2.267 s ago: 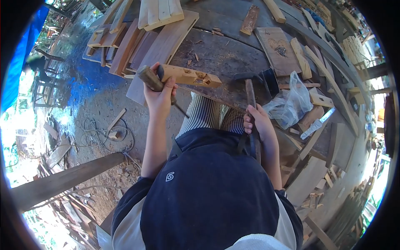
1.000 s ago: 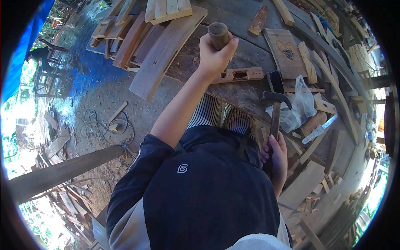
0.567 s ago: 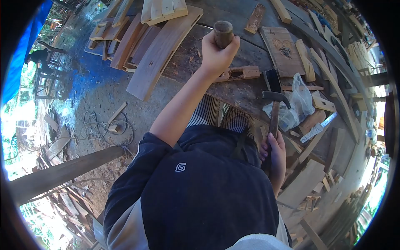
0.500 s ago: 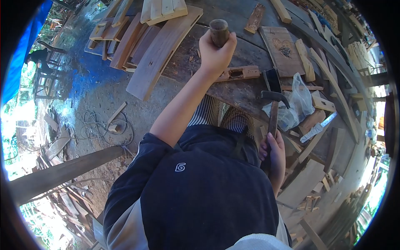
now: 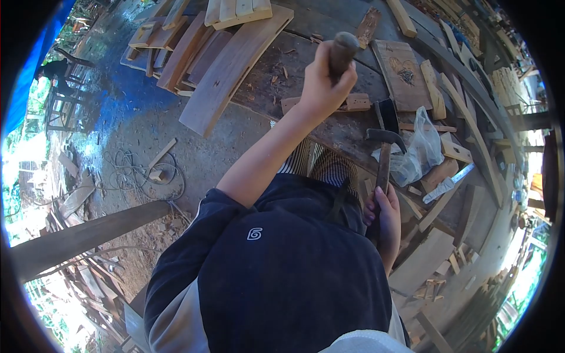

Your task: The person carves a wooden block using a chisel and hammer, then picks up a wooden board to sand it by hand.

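My left hand (image 5: pixel 328 82) is wrapped round the thick wooden handle of a chisel (image 5: pixel 344 52), held upright; its blade is hidden below my fist. Beneath that hand a wood block (image 5: pixel 356 102) lies on the workbench (image 5: pixel 259 88), partly covered by the hand and wrist. My right hand (image 5: pixel 384 213) grips the lower handle of a hammer (image 5: pixel 385 159) near my waist. The hammer's curved metal head (image 5: pixel 385 136) points away from me, close to a dark flat metal piece (image 5: pixel 386 113) on the bench.
Planks (image 5: pixel 235 73) are stacked at the bench's left. On the right are a board with a carved heart (image 5: pixel 402 75), a clear plastic bag (image 5: pixel 421 150), a handsaw-like blade in wrapping (image 5: pixel 448 183) and scrap wood. A wooden beam (image 5: pixel 94 238) and looped cord (image 5: pixel 144 176) are at lower left.
My left hand has moved right with the chisel, from beside the block to above it, uncovering the block's left end. My right hand and the hammer have hardly moved.
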Demonstrator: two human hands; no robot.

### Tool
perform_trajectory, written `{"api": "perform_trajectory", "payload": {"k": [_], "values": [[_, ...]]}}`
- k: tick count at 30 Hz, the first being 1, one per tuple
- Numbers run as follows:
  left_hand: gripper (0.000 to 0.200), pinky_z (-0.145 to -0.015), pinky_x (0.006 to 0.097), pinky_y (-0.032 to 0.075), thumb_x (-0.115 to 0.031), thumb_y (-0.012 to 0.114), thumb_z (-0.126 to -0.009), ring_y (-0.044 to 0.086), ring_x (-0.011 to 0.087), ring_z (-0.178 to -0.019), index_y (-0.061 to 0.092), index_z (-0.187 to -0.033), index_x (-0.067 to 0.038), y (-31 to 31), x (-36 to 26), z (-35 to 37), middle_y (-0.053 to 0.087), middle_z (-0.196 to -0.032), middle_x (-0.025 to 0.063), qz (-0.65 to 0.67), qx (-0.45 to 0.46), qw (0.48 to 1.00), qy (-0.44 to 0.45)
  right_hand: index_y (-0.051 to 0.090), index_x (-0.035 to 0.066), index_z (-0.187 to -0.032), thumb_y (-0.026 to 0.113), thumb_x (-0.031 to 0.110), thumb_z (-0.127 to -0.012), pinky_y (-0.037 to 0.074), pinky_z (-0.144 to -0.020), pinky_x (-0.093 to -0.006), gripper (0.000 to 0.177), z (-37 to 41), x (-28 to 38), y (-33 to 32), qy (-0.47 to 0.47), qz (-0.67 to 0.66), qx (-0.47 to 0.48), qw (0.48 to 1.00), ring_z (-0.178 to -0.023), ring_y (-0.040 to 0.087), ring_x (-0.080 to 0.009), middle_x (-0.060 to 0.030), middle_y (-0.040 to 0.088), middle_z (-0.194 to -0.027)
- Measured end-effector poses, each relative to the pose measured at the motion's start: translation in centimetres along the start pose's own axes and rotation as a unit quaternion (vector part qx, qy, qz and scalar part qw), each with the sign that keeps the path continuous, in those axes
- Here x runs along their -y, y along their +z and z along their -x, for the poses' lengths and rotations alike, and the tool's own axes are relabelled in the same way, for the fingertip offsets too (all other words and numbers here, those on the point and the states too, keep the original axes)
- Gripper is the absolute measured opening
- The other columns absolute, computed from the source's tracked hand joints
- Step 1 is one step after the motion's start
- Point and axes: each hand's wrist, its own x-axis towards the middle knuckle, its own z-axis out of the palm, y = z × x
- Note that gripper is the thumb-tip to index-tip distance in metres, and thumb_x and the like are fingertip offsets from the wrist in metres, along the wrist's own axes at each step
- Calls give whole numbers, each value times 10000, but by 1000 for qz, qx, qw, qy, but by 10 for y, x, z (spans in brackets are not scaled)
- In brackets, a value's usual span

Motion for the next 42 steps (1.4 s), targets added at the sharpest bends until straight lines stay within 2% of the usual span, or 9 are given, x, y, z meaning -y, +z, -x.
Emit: {"api": "perform_trajectory", "payload": {"k": [5,10,14,16,22,24,27,32,42], "values": [[305,-628,309,505,-113,671,-830,651,181,-667,511,-1084,-54,1,-1,-2,641,-775,107,-39,51,998,-7,444,130,-1027,478,200,-1015,330,-396,-214,80,2,-3,-4,-10,8,-9,1000,-478,418,-74,0,428,-664],[285,-690,292,510,-111,689,-825,650,130,-742,543,-1063,-53,2,20,10,653,-798,93,-98,117,988,11,433,104,-1015,503,220,-1008,381,-388,-248,135,-2,-7,-8,-9,-4,-12,1000,-467,443,-108,-24,450,-661],[283,-705,296,510,-110,692,-821,661,146,-759,546,-1057,-55,2,13,10,656,-816,95,-83,143,986,-17,440,102,-1008,512,224,-998,390,-407,-245,142,-10,-13,-12,57,0,-8,998,-491,456,-109,-30,463,-683],[333,-683,374,515,-143,703,-803,673,363,-797,531,-1076,-62,1,17,11,648,-834,164,-80,156,984,-5,445,98,-1008,513,224,-995,392,-413,-246,144,-18,-19,-14,80,-6,-7,997,-500,457,-108,-33,469,-692],[355,-648,398,512,-180,725,-786,660,359,-765,518,-1054,-76,1,14,22,629,-797,150,-119,230,966,2,489,49,-1042,492,217,-992,371,-438,-250,175,-46,-39,-35,143,-281,115,942,-533,419,-103,-36,449,-732],[364,-648,418,510,-193,735,-777,650,359,-755,520,-1048,-81,5,10,25,622,-799,147,-135,248,959,9,503,15,-1102,480,217,-995,373,-468,-246,230,-59,-50,-41,175,-451,231,844,-557,403,-106,-29,422,-739],[386,-663,393,514,-151,756,-769,664,346,-785,530,-1073,-77,8,12,26,636,-837,142,-163,297,935,100,499,-10,-1146,471,217,-996,379,-487,-249,273,-66,-56,-39,169,-494,253,814,-571,397,-108,-26,414,-742],[407,-666,418,503,-143,754,-748,645,357,-789,518,-1071,-70,2,7,21,626,-854,149,-155,290,944,4,498,-18,-1138,468,221,-998,386,-504,-254,279,-67,-54,-33,173,-506,270,801,-586,407,-114,-28,418,-745],[384,-747,431,497,-178,751,-742,633,345,-875,527,-1035,-73,6,3,35,631,-893,123,-162,345,919,104,512,-23,-1135,473,220,-994,385,-522,-257,284,-65,-53,-32,178,-519,274,790,-602,411,-118,-29,417,-750]]}}
